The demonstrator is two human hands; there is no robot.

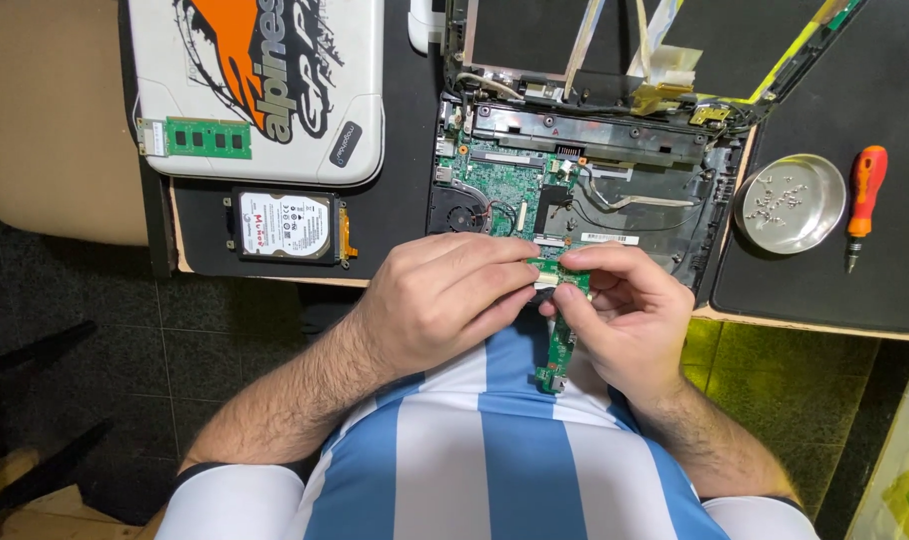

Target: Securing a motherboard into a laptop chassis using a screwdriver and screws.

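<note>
**Over the lap, a small green board pinched in both hands**

Below the desk edge (275, 275), just off the opened laptop chassis (585, 190), the left hand (440, 300) and right hand (625, 310) close their fingers on a narrow green circuit board (558, 350), thumbs and forefingers meeting at its top end, likely to steady a small connector. Its lower end hangs free over the striped shirt (475, 450). Loose parts sit well apart: a hard drive (285, 225) and memory stick (208, 138) to the left, a screw dish (790, 203) and orange screwdriver (863, 200) to the right, leaving room around the hands
</note>
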